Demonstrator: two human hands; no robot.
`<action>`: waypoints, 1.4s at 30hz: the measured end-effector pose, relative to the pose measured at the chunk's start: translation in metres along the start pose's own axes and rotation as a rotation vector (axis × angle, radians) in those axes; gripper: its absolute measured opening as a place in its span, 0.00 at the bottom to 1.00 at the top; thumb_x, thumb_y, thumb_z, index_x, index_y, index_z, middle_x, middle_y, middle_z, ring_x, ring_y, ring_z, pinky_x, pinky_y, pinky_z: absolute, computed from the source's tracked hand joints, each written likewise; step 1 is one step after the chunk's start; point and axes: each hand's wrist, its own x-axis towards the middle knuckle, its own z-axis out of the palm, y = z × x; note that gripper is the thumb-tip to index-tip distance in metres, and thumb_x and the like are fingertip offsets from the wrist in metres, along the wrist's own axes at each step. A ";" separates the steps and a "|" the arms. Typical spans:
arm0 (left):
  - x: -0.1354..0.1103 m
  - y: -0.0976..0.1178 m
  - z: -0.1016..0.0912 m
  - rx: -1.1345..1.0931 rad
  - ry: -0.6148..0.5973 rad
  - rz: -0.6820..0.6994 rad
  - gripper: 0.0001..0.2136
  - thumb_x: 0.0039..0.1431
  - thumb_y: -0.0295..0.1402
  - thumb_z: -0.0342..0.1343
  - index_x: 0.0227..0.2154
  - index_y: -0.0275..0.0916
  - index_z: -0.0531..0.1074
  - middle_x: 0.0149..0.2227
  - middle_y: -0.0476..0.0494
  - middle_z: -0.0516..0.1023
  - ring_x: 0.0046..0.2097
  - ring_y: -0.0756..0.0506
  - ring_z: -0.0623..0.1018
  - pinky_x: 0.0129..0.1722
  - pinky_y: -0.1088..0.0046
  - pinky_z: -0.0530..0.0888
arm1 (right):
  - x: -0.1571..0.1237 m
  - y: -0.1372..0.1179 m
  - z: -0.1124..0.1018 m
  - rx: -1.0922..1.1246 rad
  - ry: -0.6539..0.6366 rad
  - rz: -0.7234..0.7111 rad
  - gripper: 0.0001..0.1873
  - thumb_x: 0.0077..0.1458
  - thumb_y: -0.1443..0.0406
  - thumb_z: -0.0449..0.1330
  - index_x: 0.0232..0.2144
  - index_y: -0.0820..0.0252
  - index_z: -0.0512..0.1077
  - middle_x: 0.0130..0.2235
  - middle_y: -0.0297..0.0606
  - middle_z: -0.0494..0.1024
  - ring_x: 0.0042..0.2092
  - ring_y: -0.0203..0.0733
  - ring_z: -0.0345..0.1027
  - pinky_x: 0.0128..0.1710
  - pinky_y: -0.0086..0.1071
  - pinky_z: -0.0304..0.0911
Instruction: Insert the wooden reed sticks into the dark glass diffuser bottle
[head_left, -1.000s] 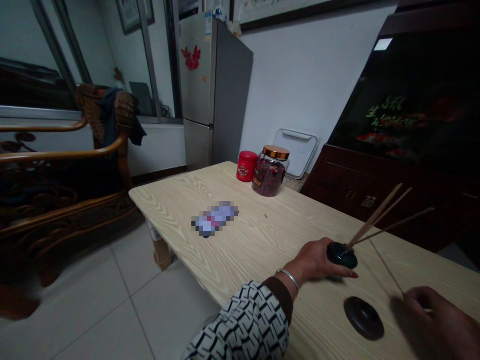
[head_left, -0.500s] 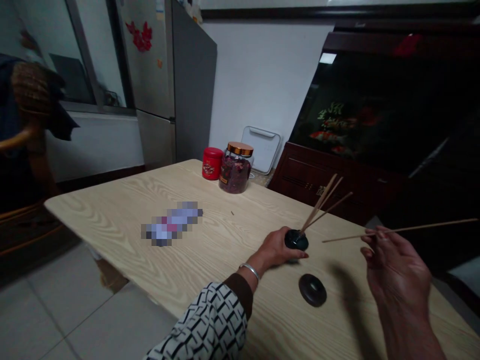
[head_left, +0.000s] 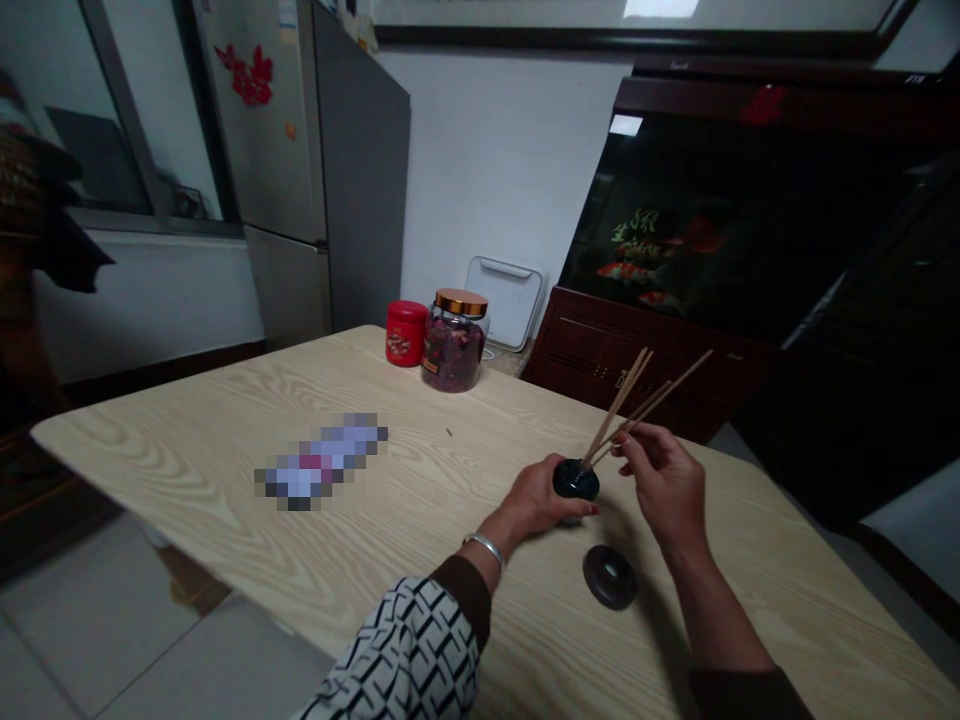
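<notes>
My left hand (head_left: 536,496) is wrapped around the side of a small dark round pot (head_left: 576,481) on the table. Several thin brown sticks (head_left: 616,405) stand slanted in its top, looking like incense or diffuser sticks. Between thumb and fingers, my right hand (head_left: 664,480) pinches another thin stick (head_left: 686,375), tilted up to the right. The lower end of that stick is at the pot's top; whether it is inside I cannot tell. A dark round disc with a small centre, perhaps a lid (head_left: 610,577), lies flat just in front of the pot.
On the pale wooden table (head_left: 225,410) stand a red canister (head_left: 406,333) and a copper-lidded glass jar (head_left: 454,342) towards the back. A blurred-out flat item (head_left: 322,462) lies at left. Behind are a fridge (head_left: 281,170) and a dark cabinet (head_left: 577,340).
My right hand has moved left to the pot, bringing its stick from nearly level to steeply slanted at the pot's top. My left hand keeps its hold. The view has shifted slightly right.
</notes>
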 end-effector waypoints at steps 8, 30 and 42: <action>0.000 0.002 -0.001 0.014 0.000 -0.021 0.32 0.38 0.47 0.70 0.47 0.38 0.73 0.41 0.41 0.79 0.43 0.40 0.77 0.42 0.66 0.73 | -0.013 0.016 0.000 -0.271 -0.128 0.016 0.17 0.57 0.52 0.55 0.40 0.58 0.72 0.35 0.41 0.78 0.36 0.45 0.72 0.36 0.37 0.65; 0.001 -0.006 0.002 0.059 -0.057 0.088 0.36 0.40 0.39 0.68 0.54 0.36 0.65 0.49 0.38 0.75 0.48 0.38 0.75 0.49 0.63 0.72 | -0.031 0.048 0.011 -0.254 -0.436 0.091 0.26 0.50 0.53 0.63 0.50 0.55 0.66 0.44 0.39 0.76 0.42 0.47 0.71 0.41 0.39 0.66; 0.009 -0.026 -0.009 -0.022 0.275 -0.057 0.25 0.50 0.24 0.53 0.54 0.38 0.62 0.45 0.41 0.75 0.44 0.46 0.75 0.46 0.69 0.72 | 0.031 0.091 0.029 -0.409 -0.364 0.064 0.25 0.48 0.54 0.62 0.47 0.57 0.68 0.40 0.41 0.77 0.41 0.47 0.71 0.42 0.39 0.64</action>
